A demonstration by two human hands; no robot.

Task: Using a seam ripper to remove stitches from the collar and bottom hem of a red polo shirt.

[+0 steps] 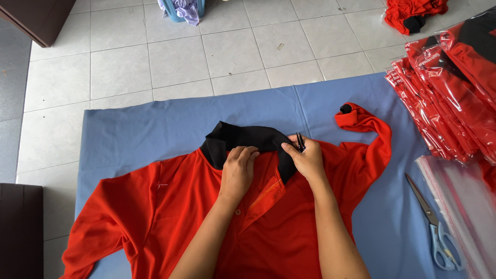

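Both hands on black collar [248, 138] of red polo shirt [206, 217], spread flat on blue cloth [134, 129]
Left hand [237, 170] presses collar edge, fingers [247, 153] curled down on it, gripping nothing I can confirm; right hand [308, 159] pinches small dark snips [299, 142] at collar's right end, fingers closed round them. Shirt bright red, buttoned placket just below fingers, right sleeve curled up beyond right fingers. Stack of red shirts in clear plastic bags [449, 93] well right of fingers; empty clear bags [460, 206] and grey-handled scissors [436, 232] lower right
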